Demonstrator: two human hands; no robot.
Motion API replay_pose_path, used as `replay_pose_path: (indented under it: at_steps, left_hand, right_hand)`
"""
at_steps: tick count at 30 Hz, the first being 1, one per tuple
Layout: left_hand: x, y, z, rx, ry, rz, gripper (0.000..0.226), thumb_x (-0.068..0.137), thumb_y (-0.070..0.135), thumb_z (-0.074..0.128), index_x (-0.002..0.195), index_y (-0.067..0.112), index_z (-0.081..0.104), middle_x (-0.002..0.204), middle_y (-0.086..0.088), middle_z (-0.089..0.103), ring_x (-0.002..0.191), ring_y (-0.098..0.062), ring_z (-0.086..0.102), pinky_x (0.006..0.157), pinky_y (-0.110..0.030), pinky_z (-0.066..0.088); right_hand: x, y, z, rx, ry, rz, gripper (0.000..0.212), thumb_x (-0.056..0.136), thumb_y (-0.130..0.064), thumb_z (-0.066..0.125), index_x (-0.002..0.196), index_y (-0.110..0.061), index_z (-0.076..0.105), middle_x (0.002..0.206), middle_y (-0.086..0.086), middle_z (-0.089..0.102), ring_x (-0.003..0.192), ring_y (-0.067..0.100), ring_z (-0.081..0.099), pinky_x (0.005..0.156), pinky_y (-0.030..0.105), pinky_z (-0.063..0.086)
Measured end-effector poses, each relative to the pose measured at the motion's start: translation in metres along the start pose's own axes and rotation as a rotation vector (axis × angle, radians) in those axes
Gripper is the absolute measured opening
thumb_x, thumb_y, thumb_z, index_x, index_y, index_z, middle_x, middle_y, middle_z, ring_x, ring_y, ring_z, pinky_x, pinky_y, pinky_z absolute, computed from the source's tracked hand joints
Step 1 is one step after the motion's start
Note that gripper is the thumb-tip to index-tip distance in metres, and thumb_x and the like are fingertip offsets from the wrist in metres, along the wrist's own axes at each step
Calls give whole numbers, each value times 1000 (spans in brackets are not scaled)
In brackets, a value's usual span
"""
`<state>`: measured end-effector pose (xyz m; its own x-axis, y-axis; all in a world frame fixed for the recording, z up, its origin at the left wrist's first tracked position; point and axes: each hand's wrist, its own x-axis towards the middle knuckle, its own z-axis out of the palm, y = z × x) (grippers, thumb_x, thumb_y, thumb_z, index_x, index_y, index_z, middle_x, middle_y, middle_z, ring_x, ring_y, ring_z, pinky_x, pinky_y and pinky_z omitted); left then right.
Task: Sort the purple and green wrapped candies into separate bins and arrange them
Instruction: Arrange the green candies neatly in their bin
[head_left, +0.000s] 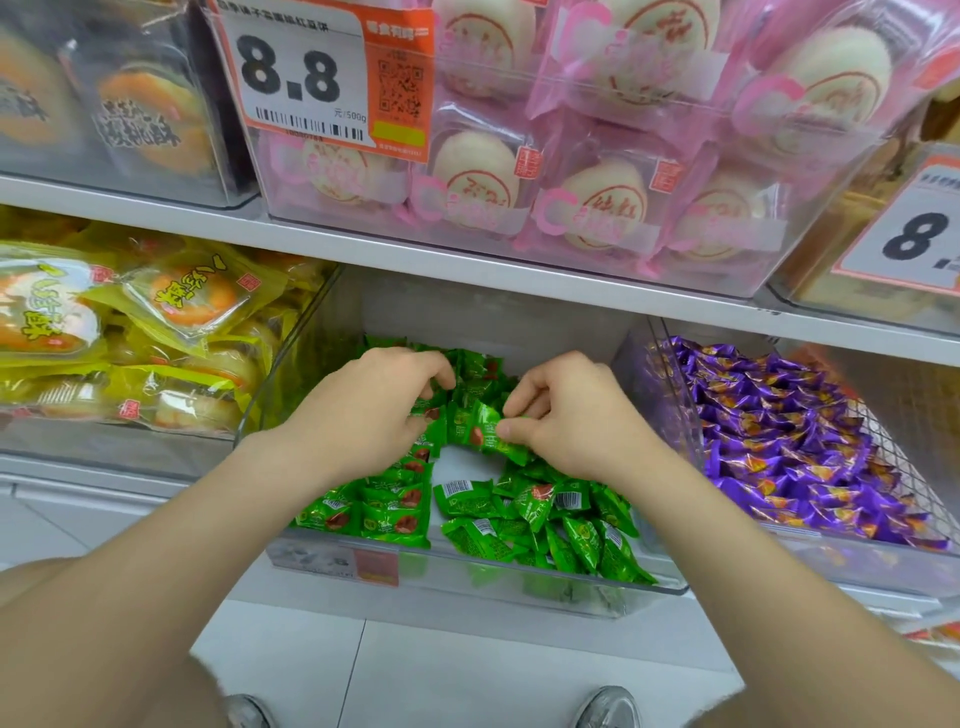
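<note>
A clear plastic bin (467, 587) on the lower shelf holds many green wrapped candies (519, 514). Both of my hands reach into it. My left hand (374, 405) has its fingers curled round green candies near the middle of the pile. My right hand (571, 415) pinches a green candy (485, 428) between thumb and fingers. The neighbouring bin (670, 384) to the right is packed with purple wrapped candies (795, 447). I see no purple candy among the green ones.
To the left stands a bin of yellow packaged pastries (130, 332). The shelf above carries pink-wrapped cakes (571, 171) and a price tag reading 8.8 (306, 78). A shelf edge (467, 260) overhangs the bins. White floor tiles lie below.
</note>
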<state>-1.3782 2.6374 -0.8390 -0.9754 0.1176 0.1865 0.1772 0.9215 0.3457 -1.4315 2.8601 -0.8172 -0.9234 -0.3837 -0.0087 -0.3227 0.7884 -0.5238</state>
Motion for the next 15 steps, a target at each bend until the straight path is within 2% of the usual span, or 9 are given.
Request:
replay_pose_path:
  at_steps: [3, 6, 9, 12, 15]
  left_hand:
    - [0, -3, 3, 45, -74, -25, 38, 90, 28, 76, 124, 36, 62, 112, 8, 61, 103, -19, 63, 88, -43, 58]
    - [1, -3, 5, 78, -112, -20, 35, 91, 35, 75, 124, 33, 64, 110, 6, 57, 107, -21, 60, 91, -43, 55]
    - [3, -3, 6, 86, -135, -20, 33, 90, 38, 76, 121, 31, 67, 104, 7, 52, 103, -19, 58, 90, -40, 54]
    - [3, -2, 7, 89, -153, -14, 32, 89, 39, 76, 118, 30, 67, 100, 7, 51, 101, -19, 56, 89, -40, 54]
    - [3, -1, 6, 77, -179, -5, 30, 90, 39, 75, 118, 33, 67, 103, 6, 50, 103, -20, 55, 92, -41, 53]
  right_hand:
    - [7, 0, 21, -130, -42, -79, 17, 78, -28, 90, 82, -23, 74, 78, -12, 64, 91, 17, 64, 84, 30, 53]
    - [16, -2, 38, -205, -76, -97, 23, 80, -28, 86, 74, -31, 64, 89, 0, 69, 94, 25, 64, 86, 35, 55]
    - [22, -6, 46, -277, -73, -106, 20, 82, -24, 81, 76, -31, 64, 95, 5, 71, 96, 29, 63, 85, 36, 54]
    - [25, -5, 51, -321, -35, -123, 13, 83, -23, 78, 90, -27, 68, 101, 7, 70, 101, 32, 63, 86, 37, 54]
    - [26, -5, 54, -388, -20, -131, 27, 88, -30, 79, 111, -20, 69, 109, 12, 68, 106, 37, 64, 90, 41, 55]
